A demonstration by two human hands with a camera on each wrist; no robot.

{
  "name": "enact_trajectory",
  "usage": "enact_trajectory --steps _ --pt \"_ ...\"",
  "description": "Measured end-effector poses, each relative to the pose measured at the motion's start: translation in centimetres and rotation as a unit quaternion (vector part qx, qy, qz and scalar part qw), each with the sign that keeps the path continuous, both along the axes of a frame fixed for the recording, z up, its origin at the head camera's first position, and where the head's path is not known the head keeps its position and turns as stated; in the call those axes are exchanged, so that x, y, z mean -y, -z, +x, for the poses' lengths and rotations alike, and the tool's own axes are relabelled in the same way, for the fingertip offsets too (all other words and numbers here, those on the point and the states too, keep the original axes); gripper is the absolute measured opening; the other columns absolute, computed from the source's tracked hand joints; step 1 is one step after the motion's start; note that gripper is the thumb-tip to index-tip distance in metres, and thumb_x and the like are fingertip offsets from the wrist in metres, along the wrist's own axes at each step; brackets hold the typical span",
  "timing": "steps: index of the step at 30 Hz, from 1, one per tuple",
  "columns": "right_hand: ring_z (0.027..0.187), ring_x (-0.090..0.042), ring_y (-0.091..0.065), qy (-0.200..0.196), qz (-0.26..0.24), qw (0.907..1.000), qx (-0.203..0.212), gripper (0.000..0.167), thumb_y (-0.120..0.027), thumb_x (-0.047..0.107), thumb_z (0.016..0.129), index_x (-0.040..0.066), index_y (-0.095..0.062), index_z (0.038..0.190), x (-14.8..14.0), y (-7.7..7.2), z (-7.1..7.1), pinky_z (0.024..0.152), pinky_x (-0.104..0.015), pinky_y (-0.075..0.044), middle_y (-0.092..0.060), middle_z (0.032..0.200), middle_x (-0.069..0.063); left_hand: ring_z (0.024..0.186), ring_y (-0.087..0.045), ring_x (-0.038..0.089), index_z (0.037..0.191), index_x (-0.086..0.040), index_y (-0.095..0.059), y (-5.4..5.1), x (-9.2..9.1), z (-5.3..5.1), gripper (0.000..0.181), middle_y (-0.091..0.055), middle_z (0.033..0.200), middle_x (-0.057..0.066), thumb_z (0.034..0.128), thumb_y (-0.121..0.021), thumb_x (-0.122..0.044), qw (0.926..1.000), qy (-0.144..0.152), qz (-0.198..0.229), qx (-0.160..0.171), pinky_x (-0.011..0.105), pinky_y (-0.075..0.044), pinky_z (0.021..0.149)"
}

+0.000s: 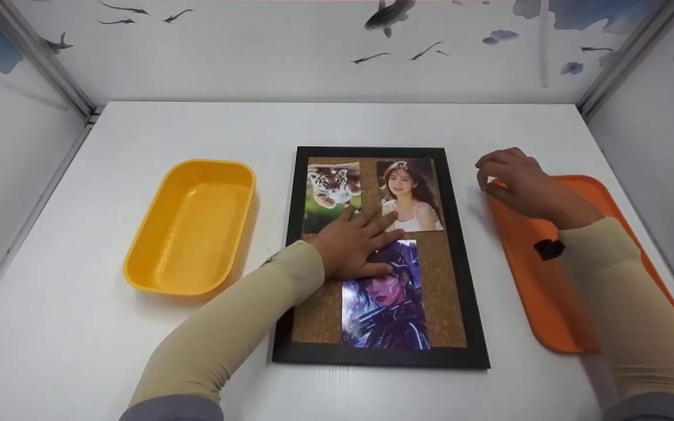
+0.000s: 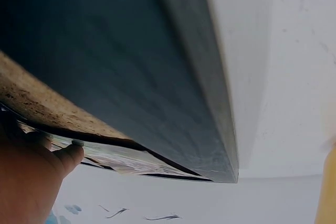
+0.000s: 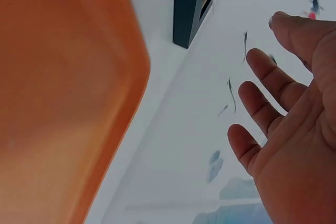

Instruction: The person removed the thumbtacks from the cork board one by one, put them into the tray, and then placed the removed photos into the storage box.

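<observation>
A black-framed cork board (image 1: 445,292) lies flat with three pictures on it: a tiger picture (image 1: 333,181) upper left, a portrait of a person in white (image 1: 410,196) upper right, and a purple-blue picture (image 1: 387,316) below. My left hand (image 1: 351,242) rests on the board with fingers spread, covering parts of the pictures. In the left wrist view the hand (image 2: 31,177) is beside the frame's dark border (image 2: 131,77). My right hand (image 1: 518,184) is raised over the orange tray's far-left corner, fingers loosely bent and holding nothing; the right wrist view shows its fingers (image 3: 262,100) apart.
A yellow tray (image 1: 196,228) stands left of the board, with nothing in it. The orange tray (image 1: 553,298) lies to the right, partly hidden by my right arm. Patterned panels (image 1: 290,64) enclose the white table (image 1: 79,222) at the back and sides.
</observation>
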State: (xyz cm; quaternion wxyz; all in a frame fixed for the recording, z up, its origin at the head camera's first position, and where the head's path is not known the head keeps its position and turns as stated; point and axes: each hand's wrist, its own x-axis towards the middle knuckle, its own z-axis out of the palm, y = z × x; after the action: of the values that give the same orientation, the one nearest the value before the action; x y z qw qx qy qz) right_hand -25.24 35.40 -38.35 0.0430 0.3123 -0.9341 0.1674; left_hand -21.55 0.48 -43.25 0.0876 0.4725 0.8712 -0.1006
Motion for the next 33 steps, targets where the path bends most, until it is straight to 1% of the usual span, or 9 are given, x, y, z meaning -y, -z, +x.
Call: enact_trajectory --steps 6,9,13,17,20,27,29,33 --pt "0.115 -0.042 -0.044 0.014 -0.008 0.9998 0.008 0.025 -0.067 -0.010 0.088 0.013 -0.058 0.088 -2.1 0.0 1.8 0.081 -0.061 -0.036 -0.058 0.123 -0.018 0.152 0.001 0.029 0.160 -0.033 0.000 0.0 0.0 0.0 0.078 0.005 0.166 -0.002 0.0954 -0.015 -0.074 0.9999 -0.006 0.004 0.009 0.056 -0.008 0.118" --pt "0.113 -0.040 -0.046 0.006 -0.011 0.9999 0.000 0.027 -0.067 -0.012 0.087 0.013 -0.057 0.088 -3.1 0.1 2.4 0.082 -0.059 -0.037 -0.059 0.121 -0.017 0.151 0.001 0.029 0.160 -0.033 0.001 0.0 0.0 0.0 0.078 0.005 0.166 -0.002 0.0956 -0.015 -0.074 0.9999 -0.005 0.001 0.012 0.056 -0.008 0.118" --pt "0.108 -0.038 -0.047 -0.008 -0.021 0.9996 -0.016 0.030 -0.068 -0.016 0.084 0.011 -0.057 0.088 -4.4 0.4 3.0 0.083 -0.055 -0.038 -0.060 0.115 -0.017 0.151 0.002 0.028 0.160 -0.033 0.001 -0.1 -0.1 0.0 0.078 0.006 0.166 -0.002 0.0957 -0.015 -0.074 0.9999 -0.006 0.001 0.015 0.056 -0.008 0.118" --pt "0.103 -0.034 -0.048 -0.007 -0.020 0.9997 -0.015 0.032 -0.070 -0.018 0.081 0.011 -0.057 0.086 -5.3 0.8 3.5 0.081 -0.048 -0.038 -0.061 0.105 -0.010 0.151 0.002 0.028 0.160 -0.033 0.001 -0.2 -0.1 0.1 0.078 0.006 0.166 -0.002 0.0957 -0.016 -0.074 0.9998 -0.007 0.002 0.016 0.056 -0.008 0.118" --pt "0.101 -0.028 -0.049 0.004 -0.009 0.9999 -0.005 0.031 -0.071 -0.017 0.081 0.011 -0.057 0.087 -6.0 1.2 4.0 0.081 -0.045 -0.039 -0.059 0.100 -0.004 0.151 0.002 0.028 0.160 -0.033 0.001 -0.2 -0.1 0.1 0.078 0.006 0.166 -0.002 0.0957 -0.016 -0.074 0.9998 -0.007 0.000 0.017 0.056 -0.008 0.118" --pt "0.096 -0.021 -0.050 0.037 0.007 0.9991 0.021 0.028 -0.071 -0.014 0.083 0.010 -0.059 0.090 -7.0 1.9 4.6 0.080 -0.043 -0.041 -0.058 0.097 -0.001 0.151 0.002 0.028 0.160 -0.034 0.002 -0.2 -0.1 0.1 0.078 0.007 0.166 -0.003 0.0953 -0.015 -0.074 0.9999 -0.007 -0.005 0.011 0.056 -0.008 0.118" --pt "0.097 -0.022 -0.051 0.048 0.012 0.9982 0.034 0.026 -0.070 -0.013 0.084 0.010 -0.060 0.091 -7.2 2.0 4.7 0.080 -0.044 -0.042 -0.059 0.098 -0.002 0.151 0.003 0.028 0.160 -0.034 0.002 -0.2 -0.1 0.1 0.078 0.007 0.166 -0.003 0.0954 -0.014 -0.074 0.9999 -0.008 -0.007 0.009 0.056 -0.008 0.118" --pt "0.103 -0.028 -0.050 0.056 0.005 0.9963 0.066 0.022 -0.065 -0.011 0.088 0.009 -0.060 0.096 -7.7 2.3 5.0 0.084 -0.047 -0.040 -0.059 0.104 -0.006 0.152 0.000 0.028 0.160 -0.033 0.001 -0.5 -0.2 0.1 0.078 0.005 0.166 -0.002 0.0960 -0.015 -0.074 0.9998 -0.006 -0.017 0.006 0.056 -0.010 0.118"
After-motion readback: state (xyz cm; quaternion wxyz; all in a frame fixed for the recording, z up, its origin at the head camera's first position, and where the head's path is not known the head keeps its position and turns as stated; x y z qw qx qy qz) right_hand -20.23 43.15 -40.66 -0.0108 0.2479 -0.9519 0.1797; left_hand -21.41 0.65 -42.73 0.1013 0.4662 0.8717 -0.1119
